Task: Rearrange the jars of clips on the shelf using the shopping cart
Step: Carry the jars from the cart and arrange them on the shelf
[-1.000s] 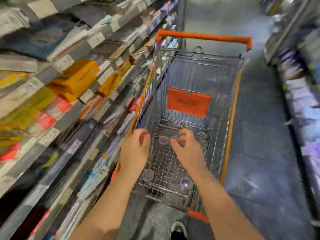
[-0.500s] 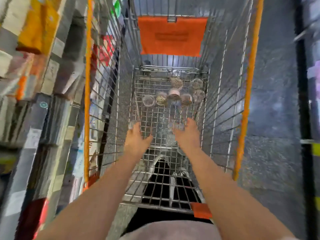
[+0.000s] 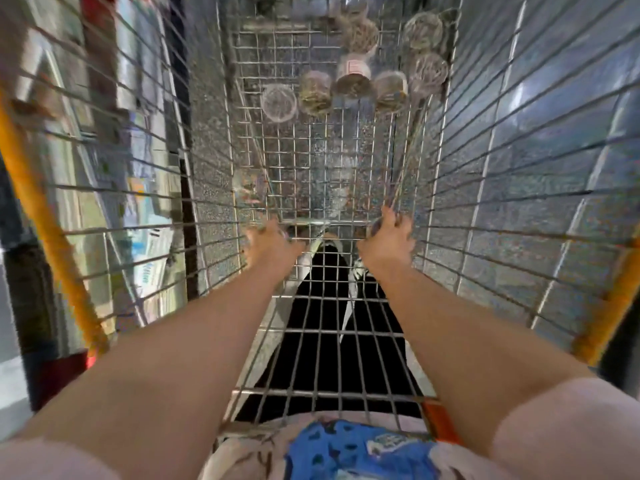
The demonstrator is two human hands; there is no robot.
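Several jars of clips [image 3: 353,81]: clustered on the wire floor at the far end of the shopping cart [image 3: 45,216].
Left hand [image 3: 272,242]: low at the basket's near end; grip too blurred to tell.
Right hand [image 3: 388,239]: level with it, beside the right wall; fingers hidden, grip unclear.
Shelf [image 3: 145,209]: alongside the cart's left wall.

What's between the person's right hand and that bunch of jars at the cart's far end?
Only bare wire cart floor separates the right hand from the jars, as the head view shows.
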